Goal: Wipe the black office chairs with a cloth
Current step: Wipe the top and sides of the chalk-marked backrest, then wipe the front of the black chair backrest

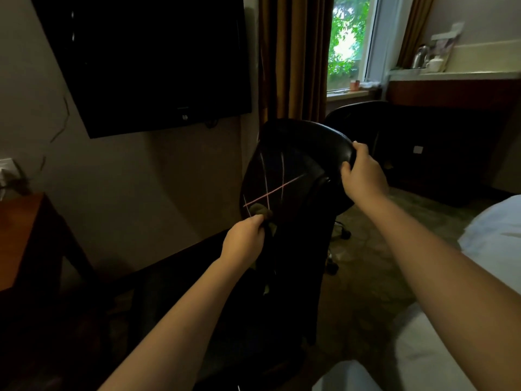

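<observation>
Left hand: your left hand [244,239] has its fingers curled round a bunched, dull olive cloth [260,211], pinching it against the back of the chair.
Cloth: it sits low on the left side of the backrest, touching the black surface; a fold of it hangs below your fingers.
Right hand: your right hand [362,174] clamps the upper right rim of the backrest, thumb on the near face and fingers wrapped over the edge.
Near chair: the black office chair [306,152] stands with its back to you, tilted slightly, with thin pink lines [279,189] crossing the backrest just above the cloth.
Second chair: another black chair [358,116] stands behind it, below the window [348,43], mostly in shadow.
Left of you: a dark wall-mounted television [146,60] hangs above, and a wooden desk [19,235] sits at the edge.
Right of you: white bedding [496,235] lies near your right forearm.
Far corner: a metal kettle [420,56] and a white cup [435,64] stand on a pale ledge beside the brown curtain [293,57].
</observation>
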Tool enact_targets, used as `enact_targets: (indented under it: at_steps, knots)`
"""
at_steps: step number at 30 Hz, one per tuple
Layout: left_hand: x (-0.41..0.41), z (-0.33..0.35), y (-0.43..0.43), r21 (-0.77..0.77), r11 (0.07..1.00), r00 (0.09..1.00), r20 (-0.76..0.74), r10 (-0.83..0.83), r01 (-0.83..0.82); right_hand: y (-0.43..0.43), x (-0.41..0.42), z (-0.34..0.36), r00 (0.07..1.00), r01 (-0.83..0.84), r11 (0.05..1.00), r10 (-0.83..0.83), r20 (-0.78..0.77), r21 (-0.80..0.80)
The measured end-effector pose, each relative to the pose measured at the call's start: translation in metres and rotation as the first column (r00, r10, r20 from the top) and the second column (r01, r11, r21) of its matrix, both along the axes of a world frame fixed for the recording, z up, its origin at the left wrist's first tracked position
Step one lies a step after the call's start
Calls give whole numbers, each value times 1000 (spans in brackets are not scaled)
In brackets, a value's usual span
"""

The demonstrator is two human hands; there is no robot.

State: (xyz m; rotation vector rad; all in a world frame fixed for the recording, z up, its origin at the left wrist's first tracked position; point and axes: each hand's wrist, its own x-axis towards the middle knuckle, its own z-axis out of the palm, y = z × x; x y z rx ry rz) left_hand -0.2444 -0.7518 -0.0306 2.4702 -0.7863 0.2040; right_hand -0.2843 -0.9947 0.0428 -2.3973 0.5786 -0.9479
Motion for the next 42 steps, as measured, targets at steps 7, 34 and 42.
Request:
enact_targets:
  at_steps: [7, 34, 42]
  knots:
    - [101, -8, 10, -1, 994, 990, 84, -110, 110, -21, 83, -6, 990, 142, 990, -142, -14, 0]
    - [457, 188, 127, 495, 843, 977, 77, 197, -209, 65, 438, 87, 798, -181, 972, 57, -600, -149]
    - [481, 170, 133, 512, 828, 953, -54, 297, -228, 78, 449, 85, 805, -219, 967, 104, -584, -129]
